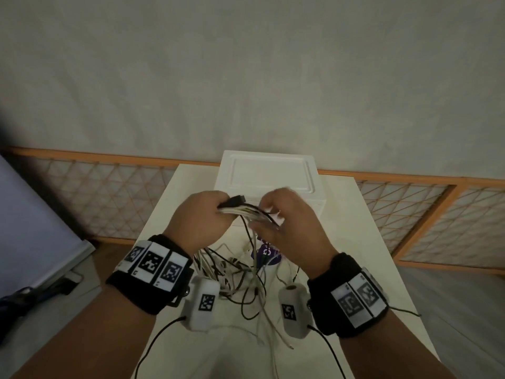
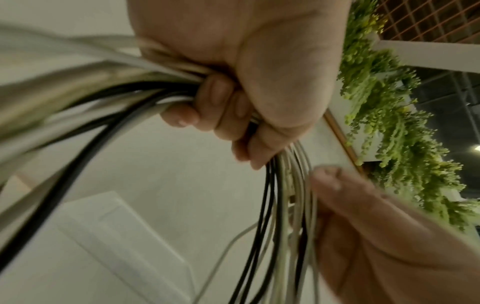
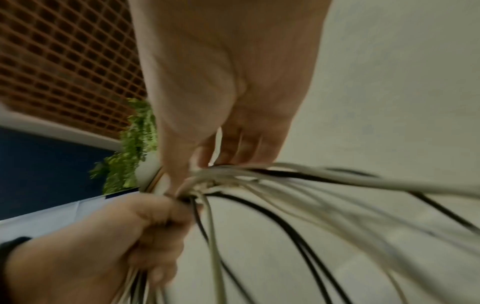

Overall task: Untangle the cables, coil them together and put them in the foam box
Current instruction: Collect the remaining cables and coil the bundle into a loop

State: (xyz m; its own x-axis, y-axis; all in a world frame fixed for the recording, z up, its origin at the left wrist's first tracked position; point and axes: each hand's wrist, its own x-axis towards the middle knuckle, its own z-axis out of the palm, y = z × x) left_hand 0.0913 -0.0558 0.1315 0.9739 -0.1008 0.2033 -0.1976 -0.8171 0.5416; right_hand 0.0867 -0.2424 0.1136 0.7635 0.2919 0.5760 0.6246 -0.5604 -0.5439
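A bundle of white and black cables is held up over the white table, in front of the white foam box, whose lid is on. My left hand grips one end of the bundle in a fist, and a black plug sticks out past its fingers. My right hand holds the same bundle just to the right, thumb and fingers around the strands. Loose cable ends hang from the bundle to a tangle on the table. Both wrist views are blurred.
A purple and white item lies on the table under the hanging cables. An orange-framed lattice fence runs behind the table. A pale panel stands at the left. Green hanging plants show in the wrist views.
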